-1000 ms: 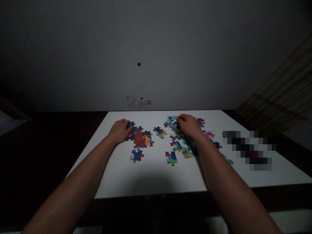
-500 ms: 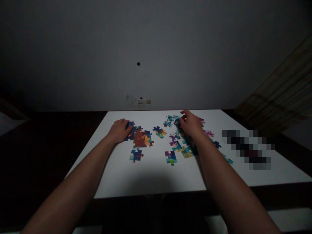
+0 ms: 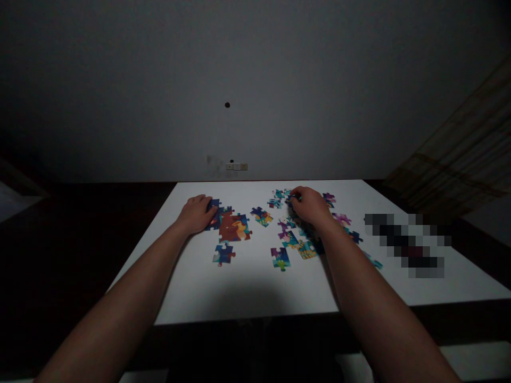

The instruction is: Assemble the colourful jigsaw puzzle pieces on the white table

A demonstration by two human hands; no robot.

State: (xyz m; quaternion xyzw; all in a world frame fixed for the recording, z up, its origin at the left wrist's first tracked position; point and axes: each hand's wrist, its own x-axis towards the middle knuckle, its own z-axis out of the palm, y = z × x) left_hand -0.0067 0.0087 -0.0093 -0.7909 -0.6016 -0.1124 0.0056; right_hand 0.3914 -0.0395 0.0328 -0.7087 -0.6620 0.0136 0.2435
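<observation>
My left hand (image 3: 196, 214) lies flat with its fingers out on the left edge of a joined puzzle section (image 3: 233, 227), brown and yellow with dark blue borders. Over the loose heap, my right hand (image 3: 309, 203) pinches a dark blue puzzle piece (image 3: 292, 199) between thumb and fingers. Beneath that hand and wrist spread several teal, purple and yellow puzzle pieces (image 3: 306, 249), partly hidden. Between the hands lies a blue and yellow piece (image 3: 262, 216). Closer to me are a blue piece (image 3: 224, 254) and one with a green figure (image 3: 281, 258).
All of this is on a white table (image 3: 247, 295), its near edge in front of me. To the right a blurred-out dark object (image 3: 403, 246) lies on it. Behind stands a grey wall with a socket plate (image 3: 237, 166); a striped curtain (image 3: 459, 138) hangs at right.
My right hand has shifted slightly, and its raised fingers have come down and closed against the thumb at the dark blue piece. The left hand stays in place.
</observation>
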